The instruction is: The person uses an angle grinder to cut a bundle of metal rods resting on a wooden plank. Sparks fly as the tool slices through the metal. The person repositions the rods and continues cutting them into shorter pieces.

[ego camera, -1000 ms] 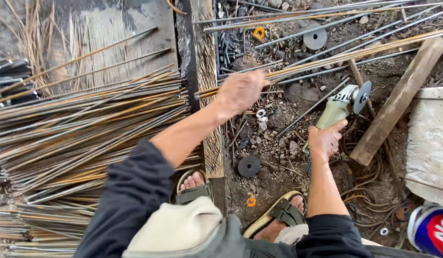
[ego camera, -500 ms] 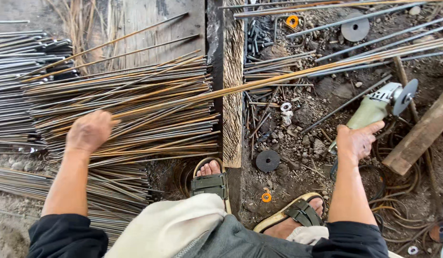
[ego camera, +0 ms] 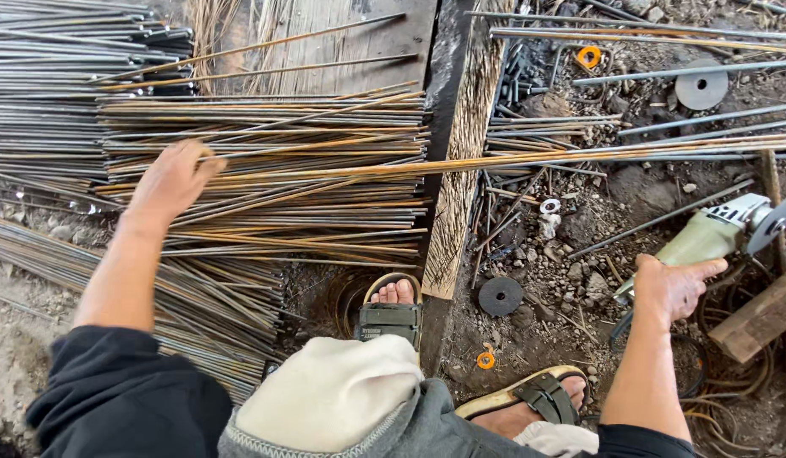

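My left hand [ego camera: 172,180] reaches out over a big pile of thin rusty steel rods [ego camera: 291,182] lying across a wooden board, its fingers curled onto one long rod [ego camera: 495,159] that runs far to the right. Low on the right, my right hand [ego camera: 674,287] grips the pale green body of an angle grinder [ego camera: 715,233], whose disc points up and right. My sandalled feet [ego camera: 391,307] stand between the two hands.
A weathered wooden plank [ego camera: 465,153] runs upright between the rod pile and the rubble ground. Worn cutting discs [ego camera: 500,296] and orange rings lie among stones. More long rods cross the top right, and a timber block [ego camera: 762,315] with coiled cable sits at the right edge.
My left hand swung from the centre far to the left onto the rod pile, then shifted slightly right and up. The view turned left with it. The right hand kept hold of the grinder.
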